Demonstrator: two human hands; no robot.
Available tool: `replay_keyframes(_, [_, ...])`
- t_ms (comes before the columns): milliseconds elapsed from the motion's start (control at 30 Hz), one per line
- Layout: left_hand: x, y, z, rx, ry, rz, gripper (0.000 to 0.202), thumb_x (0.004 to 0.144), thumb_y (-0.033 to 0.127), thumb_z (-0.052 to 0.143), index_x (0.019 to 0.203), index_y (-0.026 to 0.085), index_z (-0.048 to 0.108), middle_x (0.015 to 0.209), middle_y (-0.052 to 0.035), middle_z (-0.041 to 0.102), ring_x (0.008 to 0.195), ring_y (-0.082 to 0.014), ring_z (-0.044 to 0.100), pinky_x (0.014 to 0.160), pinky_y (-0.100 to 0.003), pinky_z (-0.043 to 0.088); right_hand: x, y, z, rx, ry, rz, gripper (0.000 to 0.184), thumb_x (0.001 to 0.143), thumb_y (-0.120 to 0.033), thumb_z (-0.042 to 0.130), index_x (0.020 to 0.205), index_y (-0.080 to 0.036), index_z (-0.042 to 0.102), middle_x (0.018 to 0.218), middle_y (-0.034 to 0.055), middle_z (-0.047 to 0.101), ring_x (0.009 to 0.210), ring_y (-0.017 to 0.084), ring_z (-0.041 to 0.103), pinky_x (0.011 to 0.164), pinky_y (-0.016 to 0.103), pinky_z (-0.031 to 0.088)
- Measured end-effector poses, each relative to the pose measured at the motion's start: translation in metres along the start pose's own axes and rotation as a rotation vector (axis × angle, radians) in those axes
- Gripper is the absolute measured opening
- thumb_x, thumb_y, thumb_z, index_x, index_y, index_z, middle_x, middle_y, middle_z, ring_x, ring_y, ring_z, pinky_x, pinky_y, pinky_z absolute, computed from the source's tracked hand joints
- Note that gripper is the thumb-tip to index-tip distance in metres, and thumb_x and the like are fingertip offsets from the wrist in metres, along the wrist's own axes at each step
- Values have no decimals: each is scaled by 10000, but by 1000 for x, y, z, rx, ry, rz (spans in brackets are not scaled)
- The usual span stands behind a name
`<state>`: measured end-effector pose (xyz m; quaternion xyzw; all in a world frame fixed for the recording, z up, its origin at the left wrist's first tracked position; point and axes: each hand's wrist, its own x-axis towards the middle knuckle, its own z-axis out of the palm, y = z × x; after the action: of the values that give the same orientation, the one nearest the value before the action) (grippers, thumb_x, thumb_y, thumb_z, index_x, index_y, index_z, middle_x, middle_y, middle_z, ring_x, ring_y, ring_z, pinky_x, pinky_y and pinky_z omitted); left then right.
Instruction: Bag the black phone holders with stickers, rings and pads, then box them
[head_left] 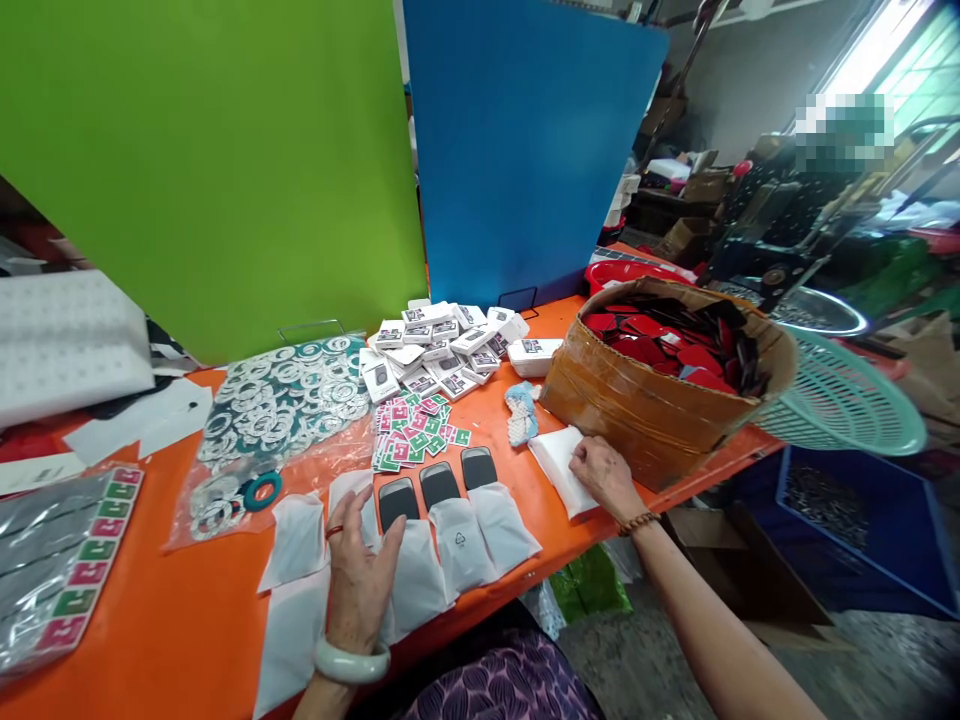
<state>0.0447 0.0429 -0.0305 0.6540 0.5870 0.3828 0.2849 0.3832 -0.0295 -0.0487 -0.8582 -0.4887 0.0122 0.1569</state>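
My left hand, a pale bangle at its wrist, hovers over or rests on white pouches with thumb and fingers spread; contact is unclear. Beside it, three dark, rounded flat pieces stick partly out of white pouches, laid in a row. My right hand, wearing a beaded bracelet, has its fingers bent and pinching at the top of a stack of white pouches. Beyond the row lies a pile of pink and green printed stickers. A crumpled blue and white piece sits near the stack.
A cardboard box of red and black flat pieces stands right of the stack. Small white boxes are heaped at the back. White rings lie on clear plastic at left, with a teal ring. Green and blue panels stand behind.
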Motion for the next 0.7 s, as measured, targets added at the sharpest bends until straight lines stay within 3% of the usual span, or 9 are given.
replay_keyframes(167, [-15, 16, 12, -160, -156, -74, 515, 741, 476, 610, 1178, 212, 550, 1307, -128, 484, 1249, -288, 437, 1048, -483, 348, -24, -17, -22, 294, 170, -112, 80, 807, -207, 500, 728, -200, 508, 751, 22, 521, 692, 164, 514, 660, 282, 424])
replay_keyframes(233, [-21, 23, 20, -300, -306, -166, 524, 735, 508, 630, 1163, 212, 565, 1279, -124, 526, 1237, -279, 461, 1041, -455, 352, -39, -38, -32, 457, 233, -196, 98, 810, -207, 505, 714, -218, 487, 717, 3, 495, 661, 159, 488, 630, 287, 419])
replay_keyframes(333, [-31, 36, 28, -577, -530, -273, 573, 742, 597, 606, 1142, 187, 589, 1190, -137, 604, 1172, -272, 526, 982, -397, 402, -62, -80, -38, 584, 218, -337, 125, 824, -156, 486, 724, -229, 466, 700, -3, 480, 660, 159, 478, 630, 299, 412])
replay_keyframes(400, [-34, 45, 27, -725, -593, -269, 550, 781, 623, 543, 1098, 179, 614, 1076, -123, 653, 1054, -247, 582, 895, -344, 449, -77, -106, -35, 640, 167, -431, 135, 830, -125, 476, 744, -229, 468, 707, 3, 485, 681, 165, 484, 639, 307, 410])
replay_keyframes(600, [-28, 54, 6, -746, -418, -279, 377, 795, 514, 606, 843, 142, 645, 739, -25, 622, 694, -149, 532, 668, -255, 443, -103, -152, -16, 773, -72, -568, 116, 862, -129, 480, 798, -220, 512, 778, 22, 527, 750, 177, 503, 694, 323, 420])
replay_keyframes(667, [-25, 49, -2, -776, -428, -313, 374, 820, 504, 575, 836, 137, 647, 692, -13, 598, 651, -135, 507, 623, -241, 425, -97, -156, -16, 880, -177, -530, 23, 868, -204, 538, 880, -224, 541, 836, 25, 540, 776, 174, 512, 707, 312, 439])
replay_keyframes(700, [-24, 47, -6, -802, -455, -327, 377, 830, 503, 562, 866, 139, 652, 691, -14, 599, 645, -135, 507, 613, -239, 420, -91, -158, -17, 930, -216, -490, 117, 851, -262, 589, 957, -228, 552, 878, 30, 545, 793, 176, 516, 712, 310, 448])
